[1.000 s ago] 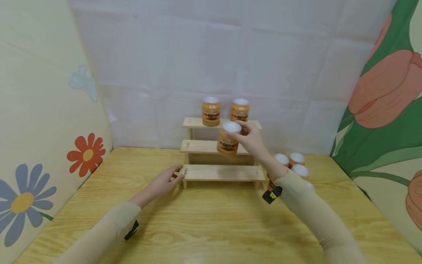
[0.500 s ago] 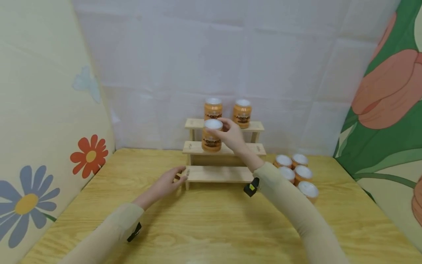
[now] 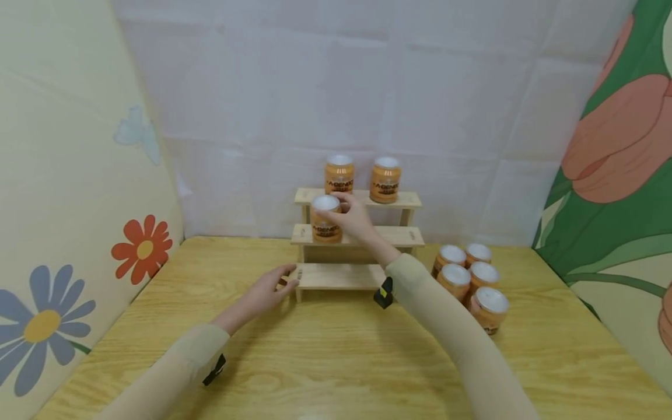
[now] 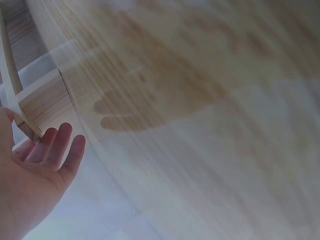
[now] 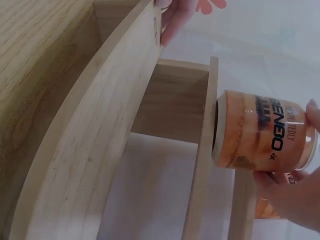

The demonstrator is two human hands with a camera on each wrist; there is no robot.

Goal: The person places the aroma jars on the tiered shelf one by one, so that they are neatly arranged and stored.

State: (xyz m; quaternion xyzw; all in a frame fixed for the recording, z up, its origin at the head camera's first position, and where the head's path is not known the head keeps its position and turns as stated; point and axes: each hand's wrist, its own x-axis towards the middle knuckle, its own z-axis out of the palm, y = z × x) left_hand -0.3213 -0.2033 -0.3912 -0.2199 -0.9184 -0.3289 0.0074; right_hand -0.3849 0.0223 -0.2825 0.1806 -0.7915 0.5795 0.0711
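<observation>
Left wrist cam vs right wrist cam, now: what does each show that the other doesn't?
Only left wrist: most of the left hand, and a dark finger-shaped patch, shadow or reflection, on the tabletop. Only right wrist: the right hand gripping an orange can, part of another can behind it, red petals at the top edge. Both: the left hand's fingers at the wooden stand, plus tabletop.

The wood-grained tabletop (image 3: pixel 325 361) carries a three-step wooden stand (image 3: pixel 341 275); five orange cans (image 3: pixel 480 275) cluster right of the stand, and two upright cans (image 3: pixel 385 182) occupy its top step.
</observation>
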